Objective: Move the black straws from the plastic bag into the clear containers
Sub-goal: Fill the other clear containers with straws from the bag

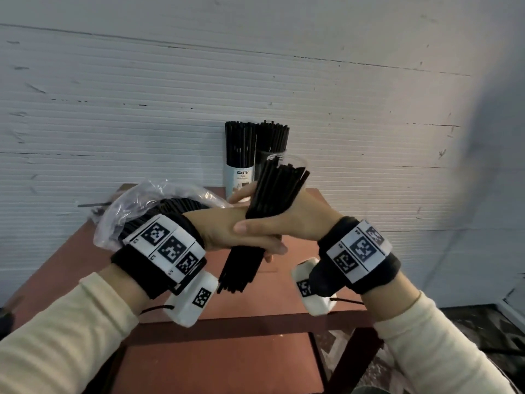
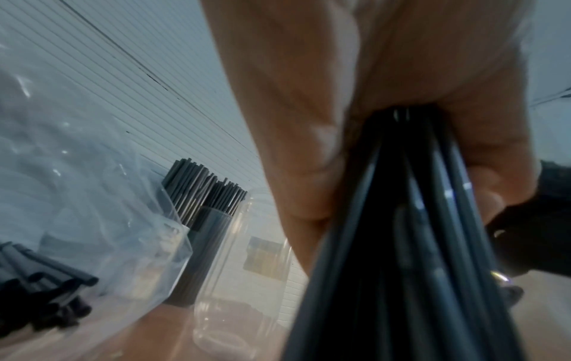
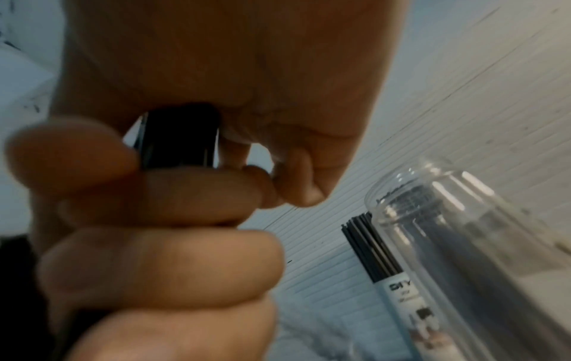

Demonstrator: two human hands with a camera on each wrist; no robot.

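Both my hands wrapped round one bundle of black straws, held up over the table.

My left hand crosses in front with its fingers curled about the middle of the bundle, and my right hand grips the same bundle from the other side, its thumb laid across my left hand; the straws slant up and away from me, their lower ends hanging free below my hands. Just behind my left wrist lies the plastic bag with more straws in it. Beyond my hands stand two containers packed with straws, and just past the bundle's top end I see the rim of an empty clear container.
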